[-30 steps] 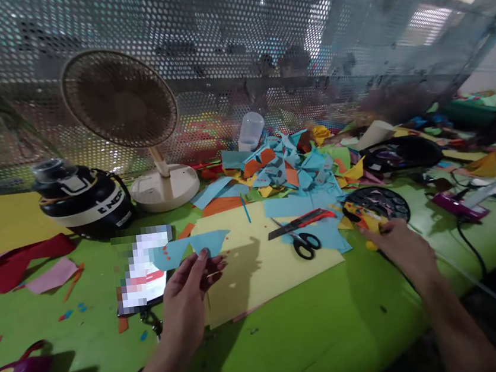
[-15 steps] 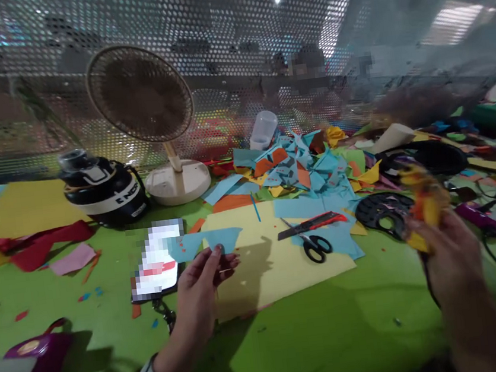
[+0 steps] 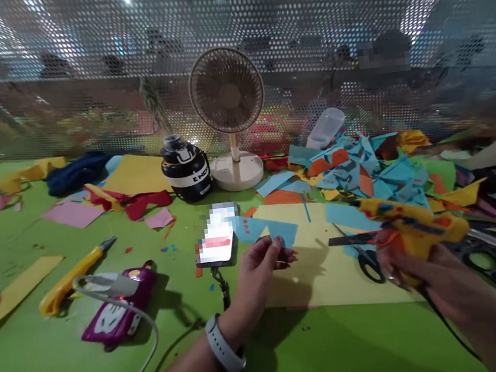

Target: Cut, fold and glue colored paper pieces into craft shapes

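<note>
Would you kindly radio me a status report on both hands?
Left hand pinching blue paper. Right hand gripping yellow glue gun, pointed leftward. Scissors lying between the hands, possibly in the way.

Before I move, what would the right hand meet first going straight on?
Probably the black-handled scissors, just beyond the right hand; its height is unclear, so it could pass above them.

Matt to glossy
Looks matt on the blue paper [image 3: 284, 229], plastic on the glue gun [image 3: 413, 222], glossy on the purple device [image 3: 123, 318].
</note>
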A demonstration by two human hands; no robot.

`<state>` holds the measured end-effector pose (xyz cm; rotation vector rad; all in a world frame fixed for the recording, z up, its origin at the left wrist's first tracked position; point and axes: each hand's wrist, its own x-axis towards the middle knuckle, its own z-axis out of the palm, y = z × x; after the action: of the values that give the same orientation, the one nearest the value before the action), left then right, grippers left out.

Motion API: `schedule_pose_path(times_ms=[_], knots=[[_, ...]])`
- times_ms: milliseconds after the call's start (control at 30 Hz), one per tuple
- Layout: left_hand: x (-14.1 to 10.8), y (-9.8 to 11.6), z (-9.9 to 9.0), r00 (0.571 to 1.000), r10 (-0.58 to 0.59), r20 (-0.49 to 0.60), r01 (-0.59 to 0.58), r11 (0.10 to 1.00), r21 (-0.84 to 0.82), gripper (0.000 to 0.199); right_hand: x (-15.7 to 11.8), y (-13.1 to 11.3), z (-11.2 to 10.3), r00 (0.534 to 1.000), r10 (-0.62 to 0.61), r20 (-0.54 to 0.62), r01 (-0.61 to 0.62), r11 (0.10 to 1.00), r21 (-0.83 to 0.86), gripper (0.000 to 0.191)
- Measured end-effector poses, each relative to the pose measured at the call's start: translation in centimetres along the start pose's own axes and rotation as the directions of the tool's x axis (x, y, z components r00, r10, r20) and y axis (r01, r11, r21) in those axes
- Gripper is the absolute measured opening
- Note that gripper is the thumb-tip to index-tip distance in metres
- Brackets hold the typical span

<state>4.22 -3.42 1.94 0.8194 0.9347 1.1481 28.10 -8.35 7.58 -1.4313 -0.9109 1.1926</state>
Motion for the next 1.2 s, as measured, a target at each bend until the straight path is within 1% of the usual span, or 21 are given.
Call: schedule_pose_path(times_ms=[67,100,200,300,500,633,767,900,1100,1200], knots=[[0.0,-0.1,0.0,1.000,0.018,0.020,-0.018,1.000,0.020,0.033,0.2,0.6,1.6,0.992,0.007,0.126,-0.003,0.999,-0.035,0.039],[0.1,-0.2,0.0,0.999,0.026,0.031,-0.027,0.999,0.033,0.034,0.3,1.0,2.4,0.987,0.018,0.162,-0.009,0.998,-0.059,0.040],[0.0,-0.2,0.1,0.998,0.038,0.054,-0.041,0.997,0.069,0.036,0.8,1.8,4.0,0.977,0.057,0.203,-0.025,0.987,-0.159,0.044],[-0.2,-0.1,0.2,0.995,0.051,0.085,-0.060,0.992,0.110,0.034,1.2,2.5,4.8,0.973,0.057,0.223,-0.008,0.976,-0.217,0.046],[-0.7,0.0,0.2,0.980,0.111,0.162,-0.144,0.967,0.209,0.024,1.1,2.9,5.1,0.980,0.039,0.193,0.010,0.969,-0.248,0.045],[-0.9,0.0,0.2,0.976,0.121,0.182,-0.162,0.959,0.234,0.022,1.0,3.0,5.0,0.984,0.028,0.178,0.021,0.963,-0.267,0.045],[-0.9,-0.1,0.2,0.976,0.124,0.179,-0.167,0.954,0.247,0.021,0.9,3.1,5.0,0.983,0.027,0.180,0.026,0.957,-0.288,0.045],[-0.8,-0.2,0.2,0.975,0.130,0.182,-0.173,0.953,0.250,0.022,0.6,3.1,5.2,0.992,0.017,0.128,0.023,0.953,-0.303,0.042],[-0.7,-0.3,0.2,0.977,0.129,0.171,-0.171,0.950,0.262,0.023,0.9,3.5,5.0,0.988,0.047,0.144,-0.007,0.964,-0.267,0.043],[-0.7,-0.3,0.2,0.978,0.125,0.170,-0.168,0.948,0.269,0.024,1.0,3.6,4.9,0.987,0.053,0.150,-0.009,0.961,-0.276,0.043]])
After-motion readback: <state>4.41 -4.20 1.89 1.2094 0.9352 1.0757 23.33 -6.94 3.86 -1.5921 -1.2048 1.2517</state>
